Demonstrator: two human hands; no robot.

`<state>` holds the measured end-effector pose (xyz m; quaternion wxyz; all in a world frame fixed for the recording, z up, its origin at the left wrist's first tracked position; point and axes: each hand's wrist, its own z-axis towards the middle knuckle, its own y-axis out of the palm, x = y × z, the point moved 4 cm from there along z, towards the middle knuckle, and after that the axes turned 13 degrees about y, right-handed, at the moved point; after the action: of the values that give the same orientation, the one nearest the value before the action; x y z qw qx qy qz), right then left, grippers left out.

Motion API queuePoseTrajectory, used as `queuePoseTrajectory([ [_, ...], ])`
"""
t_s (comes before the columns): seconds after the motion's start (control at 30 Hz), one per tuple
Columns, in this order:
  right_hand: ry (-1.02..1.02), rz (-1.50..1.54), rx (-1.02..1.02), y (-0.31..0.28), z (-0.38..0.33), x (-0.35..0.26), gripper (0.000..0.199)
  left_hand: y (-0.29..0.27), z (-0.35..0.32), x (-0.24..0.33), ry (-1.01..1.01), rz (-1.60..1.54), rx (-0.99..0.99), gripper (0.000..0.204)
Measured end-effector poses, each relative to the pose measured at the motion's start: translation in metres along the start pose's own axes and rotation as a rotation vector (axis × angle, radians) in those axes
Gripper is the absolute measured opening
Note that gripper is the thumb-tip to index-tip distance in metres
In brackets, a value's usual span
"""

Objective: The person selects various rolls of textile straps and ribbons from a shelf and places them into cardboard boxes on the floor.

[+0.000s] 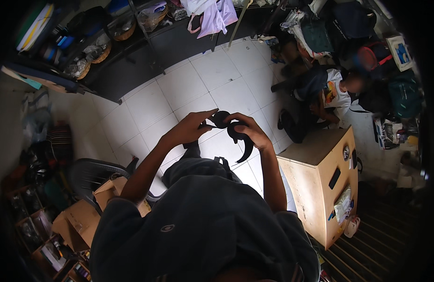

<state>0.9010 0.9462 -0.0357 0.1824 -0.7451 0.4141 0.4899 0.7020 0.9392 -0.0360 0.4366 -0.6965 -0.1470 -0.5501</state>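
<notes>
Black oblong slab (335,178) and pale packet (343,205) on wooden table (330,157)

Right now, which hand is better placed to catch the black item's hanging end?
Probably the right hand: the black item hangs down close to it; the left hand is farther from that end.

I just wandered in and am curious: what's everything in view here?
black curled item: apparently one, black, between the hands
tiled floor: one, white, centre
shelving: at least one unit, black, top
wicker baskets: at least three, brown, on the shelving
bag or cloth: at least one, lilac, top centre
wooden desk: one, tan, right
flat device: one, black, on the desk
other person: one, white top, upper right
chair: one, black, left
cardboard box: at least one, brown, lower left
dim edges: more, indistinct
shirt: one, dark, bottom
left hand: one, bare, centre
right hand: one, bare, centre
</notes>
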Motion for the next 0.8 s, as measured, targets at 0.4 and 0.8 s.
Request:
queuePoseTrajectory([
  [0.4, -0.029, 0.200, 0.056, -0.038, 0.090, -0.042, 0.045, -0.095, 0.073, -0.065, 0.028, -0.045, 0.564, 0.032],
  [0.8, -0.017, 0.281, -0.026, -0.106, 0.181, -0.076, 0.040, -0.128, 0.153, -0.079, -0.037, -0.510, 0.668, 0.039],
])
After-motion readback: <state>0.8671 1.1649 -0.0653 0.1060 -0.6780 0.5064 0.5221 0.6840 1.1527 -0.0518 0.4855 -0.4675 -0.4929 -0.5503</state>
